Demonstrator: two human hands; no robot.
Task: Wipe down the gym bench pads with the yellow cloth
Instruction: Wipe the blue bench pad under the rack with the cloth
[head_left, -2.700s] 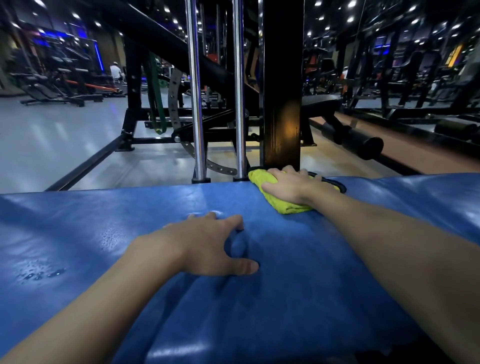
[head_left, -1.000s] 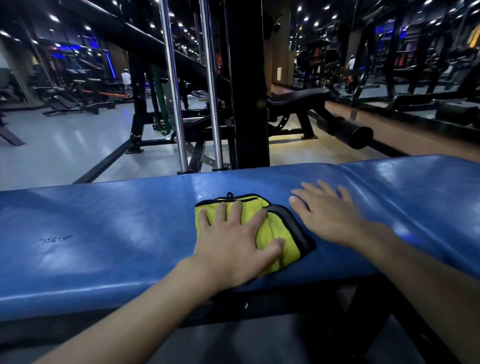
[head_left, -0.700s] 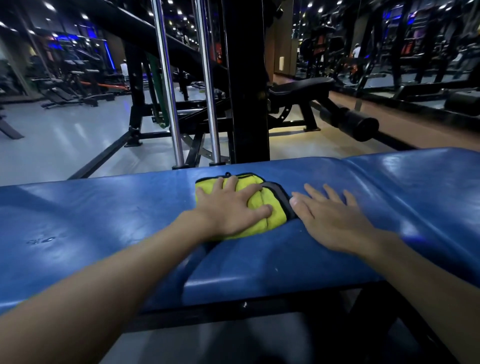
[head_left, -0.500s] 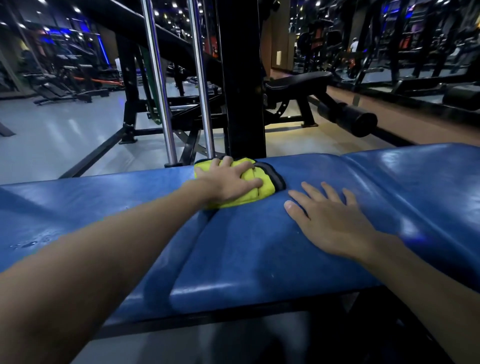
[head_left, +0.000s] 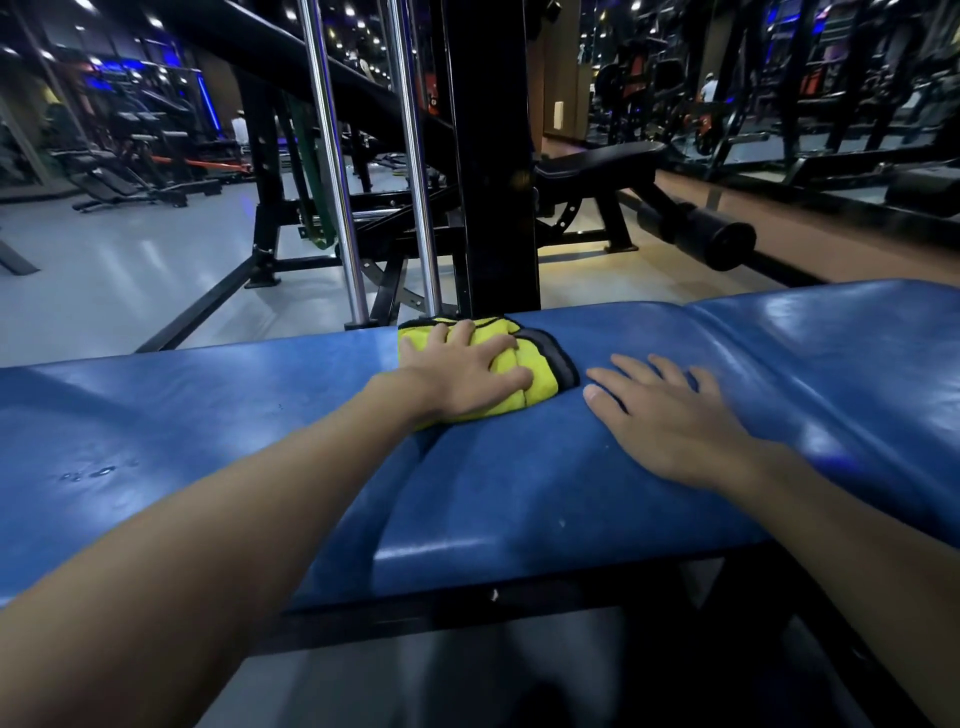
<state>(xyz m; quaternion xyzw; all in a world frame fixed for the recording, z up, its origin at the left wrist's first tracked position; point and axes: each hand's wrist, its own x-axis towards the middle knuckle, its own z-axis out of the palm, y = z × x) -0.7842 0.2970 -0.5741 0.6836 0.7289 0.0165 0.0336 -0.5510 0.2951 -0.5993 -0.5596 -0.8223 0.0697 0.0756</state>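
Left hand (head_left: 462, 376) flat, pressing the yellow cloth (head_left: 524, 384) — right hand (head_left: 670, 421) spread on the blue pad (head_left: 519, 493).

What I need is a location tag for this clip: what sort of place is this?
A gym, almost certainly: a blue padded bench up front, chrome guide rods beside a black machine frame just behind it, and a black workout bench beyond.

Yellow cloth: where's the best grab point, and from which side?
I'd pinch the cloth at its grey-trimmed right edge, coming from the right. It lies folded flat on the pad, the left hand presses flat over its left part, and the black post stands close behind. That edge is bare and nearest the right hand.
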